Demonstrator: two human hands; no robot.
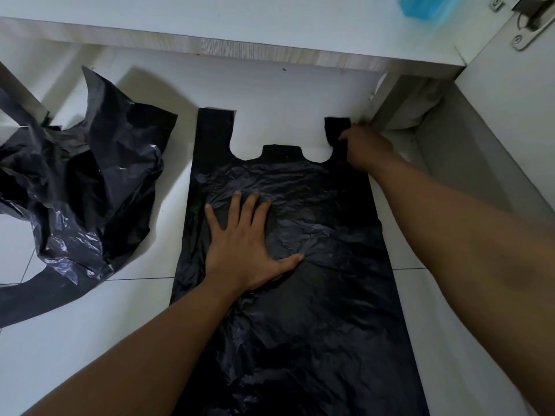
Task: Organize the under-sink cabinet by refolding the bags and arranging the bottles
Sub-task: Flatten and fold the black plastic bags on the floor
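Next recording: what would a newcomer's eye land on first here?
A flat black bag lies spread on the white tile floor, filling the middle of the view. The left hand presses on it with fingers spread, and the right hand grips its far right handle. A crumpled black bag sits to the left.

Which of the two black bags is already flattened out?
The centre black bag: it lies spread flat on the floor, left hand pressing it, right hand holding its right handle. The left black bag is a crumpled heap.
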